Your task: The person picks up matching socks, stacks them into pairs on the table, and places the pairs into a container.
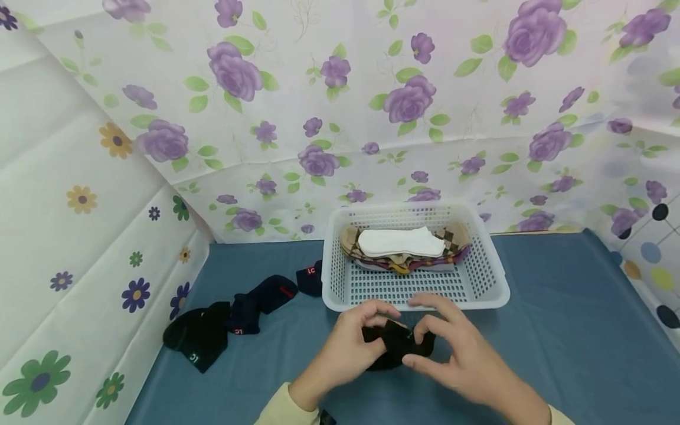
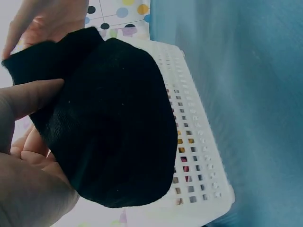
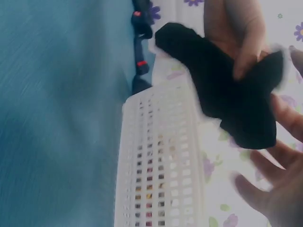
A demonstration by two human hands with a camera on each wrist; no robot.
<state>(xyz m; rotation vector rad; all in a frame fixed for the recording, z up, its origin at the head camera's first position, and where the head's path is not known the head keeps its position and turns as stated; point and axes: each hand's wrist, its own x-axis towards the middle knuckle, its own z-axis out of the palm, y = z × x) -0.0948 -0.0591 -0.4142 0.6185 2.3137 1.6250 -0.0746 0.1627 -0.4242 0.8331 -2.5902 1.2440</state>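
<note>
A black sock (image 1: 393,341) is held up just in front of the white basket. My left hand (image 1: 353,339) pinches it near the cuff; in the left wrist view the thumb (image 2: 40,94) presses on the dark fabric (image 2: 118,127). On the other side is my right hand (image 1: 462,354), its fingers parted and bent loosely round the cuff. The right wrist view shows those fingers (image 3: 270,170) spread and blurred at the edge of the sock (image 3: 222,85), not closed on it. Part of the sock is hidden behind the hands in the head view.
The white perforated basket (image 1: 333,271) holds folded patterned socks (image 1: 457,236) with a white pair (image 1: 398,243) on top. Left of it lie a black sock pair (image 1: 204,336) and several navy socks (image 1: 273,293) in a line on the blue cloth (image 1: 558,330). Flowered sheeting (image 1: 319,118) rises behind.
</note>
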